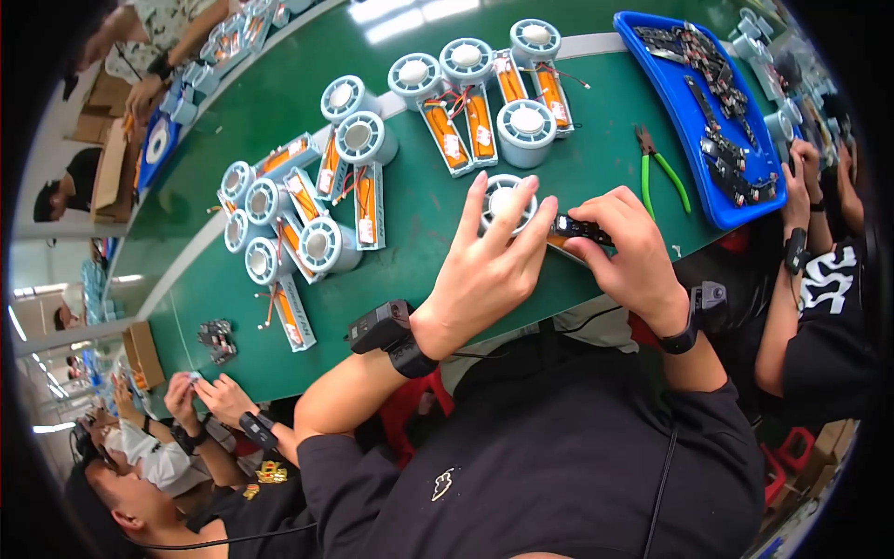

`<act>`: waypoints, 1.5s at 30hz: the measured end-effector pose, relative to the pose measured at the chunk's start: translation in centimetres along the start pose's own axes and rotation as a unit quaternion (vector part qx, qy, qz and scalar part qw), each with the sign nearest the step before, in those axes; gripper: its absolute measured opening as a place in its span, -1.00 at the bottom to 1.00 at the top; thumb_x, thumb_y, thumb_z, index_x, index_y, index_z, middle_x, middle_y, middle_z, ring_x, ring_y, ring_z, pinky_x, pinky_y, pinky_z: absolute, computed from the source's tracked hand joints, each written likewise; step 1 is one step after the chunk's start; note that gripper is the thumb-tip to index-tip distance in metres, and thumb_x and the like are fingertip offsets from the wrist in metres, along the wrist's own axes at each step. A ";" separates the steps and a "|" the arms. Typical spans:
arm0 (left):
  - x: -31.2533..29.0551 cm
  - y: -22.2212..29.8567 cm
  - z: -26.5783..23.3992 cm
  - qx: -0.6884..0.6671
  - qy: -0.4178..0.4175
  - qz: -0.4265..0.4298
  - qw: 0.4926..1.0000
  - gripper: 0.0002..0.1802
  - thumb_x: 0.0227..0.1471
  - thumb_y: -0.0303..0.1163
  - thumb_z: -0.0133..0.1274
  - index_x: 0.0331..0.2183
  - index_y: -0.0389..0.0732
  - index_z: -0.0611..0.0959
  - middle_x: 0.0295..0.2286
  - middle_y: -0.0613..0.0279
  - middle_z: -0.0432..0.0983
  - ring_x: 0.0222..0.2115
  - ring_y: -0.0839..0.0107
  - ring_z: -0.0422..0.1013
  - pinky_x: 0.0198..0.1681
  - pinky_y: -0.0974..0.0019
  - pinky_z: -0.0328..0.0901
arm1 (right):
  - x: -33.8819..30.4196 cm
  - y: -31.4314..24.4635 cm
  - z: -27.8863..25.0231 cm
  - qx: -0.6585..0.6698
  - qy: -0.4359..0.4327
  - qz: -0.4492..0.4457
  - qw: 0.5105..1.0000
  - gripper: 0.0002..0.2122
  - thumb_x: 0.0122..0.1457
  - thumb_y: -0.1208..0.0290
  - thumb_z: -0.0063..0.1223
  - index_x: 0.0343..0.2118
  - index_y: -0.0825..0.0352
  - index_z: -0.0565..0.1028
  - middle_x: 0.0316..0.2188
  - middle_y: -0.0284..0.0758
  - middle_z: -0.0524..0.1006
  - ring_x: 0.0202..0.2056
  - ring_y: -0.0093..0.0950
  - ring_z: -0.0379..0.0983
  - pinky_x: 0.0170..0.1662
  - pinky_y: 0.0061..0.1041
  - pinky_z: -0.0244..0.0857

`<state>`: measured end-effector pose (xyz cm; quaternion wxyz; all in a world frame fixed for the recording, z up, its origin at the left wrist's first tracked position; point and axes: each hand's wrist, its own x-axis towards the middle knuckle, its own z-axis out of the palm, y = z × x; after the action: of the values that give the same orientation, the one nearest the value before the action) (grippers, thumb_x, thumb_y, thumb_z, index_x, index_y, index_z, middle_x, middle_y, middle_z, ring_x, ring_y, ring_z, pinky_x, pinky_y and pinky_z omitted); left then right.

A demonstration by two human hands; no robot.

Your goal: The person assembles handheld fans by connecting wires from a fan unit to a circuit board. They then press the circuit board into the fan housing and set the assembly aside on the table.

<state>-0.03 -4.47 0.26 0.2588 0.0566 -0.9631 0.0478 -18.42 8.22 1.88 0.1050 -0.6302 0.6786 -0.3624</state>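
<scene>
Near the front edge of the green desk (pixel 601 140), one round pale-blue fan (pixel 494 194) sits under the left hand (pixel 489 265), fingers spread over it; whether that grip is tight I cannot tell. The right hand (pixel 635 256) pinches one small black part (pixel 582 229) just beside it. Seven more fans (pixel 321 246) lie leftward, four others (pixel 524 130) beyond; rightward, one pair of green-handled pliers (pixel 645 143) and one blue tray (pixel 731 215).
</scene>
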 end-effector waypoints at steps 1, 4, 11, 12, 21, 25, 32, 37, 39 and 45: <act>0.0 -0.2 0.2 -0.010 0.008 0.005 1.000 -0.75 -0.02 -0.48 0.18 -0.23 -0.30 0.73 0.10 0.16 0.48 0.17 0.05 0.38 0.19 -0.30 0.28 | 0.0 0.0 0.0 0.004 0.011 0.004 1.000 -0.67 -0.08 0.69 0.34 -0.21 0.42 0.53 -0.25 -0.20 0.58 -0.19 -0.22 0.47 -0.15 -0.34 0.41; -0.1 -0.8 0.1 -0.036 0.026 0.020 0.999 -0.74 -0.01 -0.49 0.18 -0.21 -0.29 0.73 0.11 0.15 0.48 0.17 0.03 0.37 0.17 -0.31 0.31 | 0.1 0.1 -0.2 0.066 -0.007 0.027 0.997 -0.70 -0.04 0.65 0.34 -0.21 0.41 0.53 -0.28 -0.22 0.57 -0.21 -0.23 0.46 -0.15 -0.34 0.39; 0.6 1.0 -0.3 -0.005 0.055 -0.044 0.998 -0.79 0.00 -0.49 0.19 -0.26 -0.31 0.74 0.09 0.13 0.49 0.17 -0.04 0.35 0.16 -0.35 0.30 | -0.3 0.5 -0.2 0.076 -0.011 0.027 0.997 -0.74 -0.01 0.62 0.33 -0.23 0.41 0.52 -0.33 -0.23 0.54 -0.23 -0.25 0.44 -0.15 -0.33 0.38; 0.7 1.1 -0.5 -0.006 0.036 -0.053 0.998 -0.77 0.00 -0.50 0.19 -0.23 -0.30 0.74 0.08 0.14 0.50 0.16 -0.03 0.37 0.16 -0.33 0.32 | -0.3 0.5 -0.1 0.075 -0.008 0.026 0.997 -0.74 -0.01 0.62 0.33 -0.23 0.41 0.52 -0.34 -0.23 0.54 -0.24 -0.25 0.43 -0.15 -0.33 0.38; 0.1 0.4 -0.1 -0.008 0.012 -0.023 1.000 -0.77 0.00 -0.50 0.18 -0.24 -0.31 0.73 0.09 0.22 0.51 0.14 0.01 0.38 0.13 -0.27 0.35 | -0.8 0.3 0.5 0.075 0.006 0.031 0.997 -0.74 0.00 0.61 0.34 -0.22 0.42 0.54 -0.32 -0.22 0.55 -0.22 -0.25 0.45 -0.17 -0.35 0.38; 0.7 0.6 -0.2 0.001 -0.006 -0.042 0.999 -0.78 -0.01 -0.50 0.18 -0.25 -0.31 0.72 0.09 0.23 0.52 0.12 0.01 0.41 0.14 -0.27 0.35 | -0.5 0.1 0.4 0.050 0.010 0.019 0.999 -0.72 0.01 0.59 0.35 -0.19 0.41 0.55 -0.30 -0.22 0.57 -0.22 -0.26 0.46 -0.17 -0.36 0.39; 0.5 -0.6 0.0 -0.050 0.019 -0.032 0.998 -0.76 -0.04 -0.50 0.18 -0.24 -0.29 0.70 0.04 0.14 0.54 0.13 -0.07 0.42 0.11 -0.24 0.40 | -0.3 -0.7 0.0 0.107 -0.006 0.103 0.989 -0.70 0.00 0.60 0.36 -0.17 0.40 0.57 -0.28 -0.24 0.59 -0.21 -0.31 0.47 -0.17 -0.40 0.38; -0.1 -1.2 0.4 -0.149 0.081 -0.046 0.985 -0.75 -0.08 -0.49 0.19 -0.26 -0.28 0.70 -0.08 0.08 0.58 0.08 -0.13 0.47 0.06 -0.20 0.45 | -0.1 -0.7 0.3 0.083 0.008 0.086 0.993 -0.72 -0.01 0.61 0.37 -0.19 0.41 0.61 -0.27 -0.25 0.60 -0.22 -0.34 0.49 -0.19 -0.43 0.39; -0.2 -1.1 0.2 -0.150 0.087 -0.049 0.984 -0.76 -0.09 -0.49 0.19 -0.27 -0.27 0.70 -0.10 0.09 0.58 0.07 -0.12 0.48 0.05 -0.18 0.46 | 0.0 -1.1 0.6 0.090 0.018 0.065 0.994 -0.72 -0.03 0.60 0.40 -0.21 0.42 0.63 -0.26 -0.25 0.61 -0.23 -0.36 0.50 -0.20 -0.44 0.40; 0.0 -1.2 0.1 -0.135 0.103 -0.035 0.985 -0.83 -0.11 -0.48 0.21 -0.36 -0.26 0.70 -0.11 0.10 0.59 0.05 -0.06 0.50 0.02 -0.12 0.50 | 0.4 -2.1 0.9 0.038 0.017 0.098 0.994 -0.71 -0.07 0.60 0.45 -0.22 0.41 0.67 -0.26 -0.25 0.61 -0.24 -0.37 0.51 -0.22 -0.46 0.42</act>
<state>0.13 -5.69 0.25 0.3634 0.0501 -0.9263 -0.0858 -16.33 7.66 2.70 0.1524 -0.5501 0.7242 -0.3868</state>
